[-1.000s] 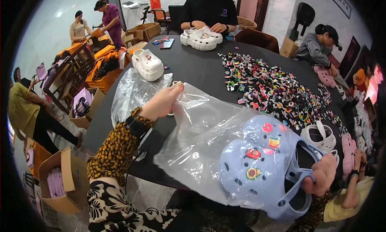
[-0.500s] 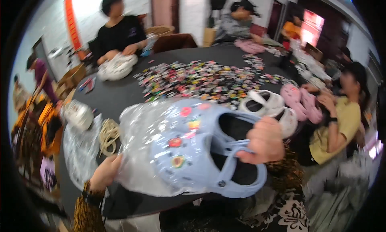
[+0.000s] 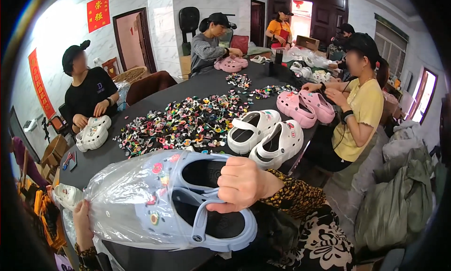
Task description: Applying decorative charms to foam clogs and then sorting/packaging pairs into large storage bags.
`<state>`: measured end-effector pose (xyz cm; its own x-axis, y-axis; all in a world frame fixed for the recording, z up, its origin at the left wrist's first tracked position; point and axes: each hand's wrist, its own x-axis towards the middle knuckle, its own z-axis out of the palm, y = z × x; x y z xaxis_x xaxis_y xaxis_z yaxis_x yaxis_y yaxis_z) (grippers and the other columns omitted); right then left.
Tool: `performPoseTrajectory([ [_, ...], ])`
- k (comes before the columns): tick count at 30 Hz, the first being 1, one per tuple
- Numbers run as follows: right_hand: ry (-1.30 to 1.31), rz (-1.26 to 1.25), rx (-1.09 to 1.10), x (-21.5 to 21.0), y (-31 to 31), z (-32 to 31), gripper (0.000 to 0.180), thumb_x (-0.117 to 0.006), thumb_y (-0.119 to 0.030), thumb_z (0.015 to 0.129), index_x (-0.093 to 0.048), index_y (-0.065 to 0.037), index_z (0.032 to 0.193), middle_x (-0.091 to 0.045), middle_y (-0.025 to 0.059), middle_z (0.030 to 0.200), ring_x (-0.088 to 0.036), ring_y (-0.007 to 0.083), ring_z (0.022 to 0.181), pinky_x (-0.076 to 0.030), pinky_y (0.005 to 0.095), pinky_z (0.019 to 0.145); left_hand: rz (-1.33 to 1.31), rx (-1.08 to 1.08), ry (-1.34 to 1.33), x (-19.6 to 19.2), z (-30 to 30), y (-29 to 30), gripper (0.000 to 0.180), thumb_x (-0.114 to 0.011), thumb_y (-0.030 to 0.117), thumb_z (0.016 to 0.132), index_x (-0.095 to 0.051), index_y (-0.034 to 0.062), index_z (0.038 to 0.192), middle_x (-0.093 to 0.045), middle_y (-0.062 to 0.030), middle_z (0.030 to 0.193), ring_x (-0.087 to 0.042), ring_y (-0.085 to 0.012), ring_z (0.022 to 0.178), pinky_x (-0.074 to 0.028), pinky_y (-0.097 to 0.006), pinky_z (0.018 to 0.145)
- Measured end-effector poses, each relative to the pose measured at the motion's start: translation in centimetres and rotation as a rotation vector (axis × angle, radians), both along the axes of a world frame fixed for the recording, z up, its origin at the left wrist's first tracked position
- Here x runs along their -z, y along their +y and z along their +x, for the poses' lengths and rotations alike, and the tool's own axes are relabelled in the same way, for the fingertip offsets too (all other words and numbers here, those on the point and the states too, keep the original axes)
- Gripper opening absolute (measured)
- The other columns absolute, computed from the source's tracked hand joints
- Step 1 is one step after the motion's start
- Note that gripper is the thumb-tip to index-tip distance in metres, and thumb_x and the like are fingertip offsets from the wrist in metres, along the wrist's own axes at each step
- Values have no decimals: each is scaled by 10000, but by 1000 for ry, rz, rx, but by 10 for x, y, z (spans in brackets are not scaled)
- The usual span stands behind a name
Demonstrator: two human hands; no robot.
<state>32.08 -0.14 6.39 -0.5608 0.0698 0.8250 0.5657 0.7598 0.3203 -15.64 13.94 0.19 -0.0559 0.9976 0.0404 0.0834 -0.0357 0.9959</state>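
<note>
A pair of light blue clogs (image 3: 217, 246), set with colourful charms, is held in front of me. Their toe ends lie inside a clear plastic bag (image 3: 110, 214), while the heel ends stick out. My right hand (image 3: 239, 184) is closed around the clogs near their heel straps. At the bag's left end, my left hand (image 3: 83, 224) is closed on the plastic, its fingers partly hidden by the frame's lower left. Just beyond the clogs stand two white clogs (image 3: 278, 146), also with charms.
A big heap of small colourful charms (image 3: 183, 125) covers the middle of the dark table (image 3: 141, 99). Pink clogs (image 3: 305, 109) stand by a person in yellow (image 3: 359, 116) at right. A person in black (image 3: 91, 92) handles white clogs (image 3: 93, 132). Scissors (image 3: 68, 160) lie at left.
My view has swung right and up, so the table and people sit lower and further left. Both hands keep their hold on the clogs and bag.
</note>
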Motion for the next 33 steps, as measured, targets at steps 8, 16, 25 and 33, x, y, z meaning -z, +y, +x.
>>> performPoseTrajectory([
  [8,62,-83,24,8,12,14,449,-731,-282,726,-359,-115,536,-349,20,534,-378,202,454,-276,329,441,328,-98,748,0,-16,15,280,-506,211,942,-595,-29,831,-561,-61,697,-472,-127,675,-408,-298,653],
  [16,63,-102,-151,9,8,37,425,-733,-328,759,-415,-93,603,-430,27,582,-414,201,470,-280,318,438,214,-328,450,22,-102,47,332,-494,224,911,-614,-85,894,-579,-13,771,-463,-94,728,-393,-258,666],
  [25,-1,-70,172,22,27,15,292,-660,-198,806,-443,-51,677,-403,82,551,-390,278,468,-262,378,460,326,-377,-67,1,-99,49,297,-540,287,944,-636,17,1024,-561,39,767,-479,-48,660,-395,-202,590],
  [33,-116,-149,217,58,53,-2,429,-680,-280,804,-361,-83,597,-332,84,545,-348,290,466,-242,412,463,387,-410,-198,10,-69,35,342,-458,299,979,-532,8,1144,-577,-16,923,-542,-89,790,-471,-242,635],
])
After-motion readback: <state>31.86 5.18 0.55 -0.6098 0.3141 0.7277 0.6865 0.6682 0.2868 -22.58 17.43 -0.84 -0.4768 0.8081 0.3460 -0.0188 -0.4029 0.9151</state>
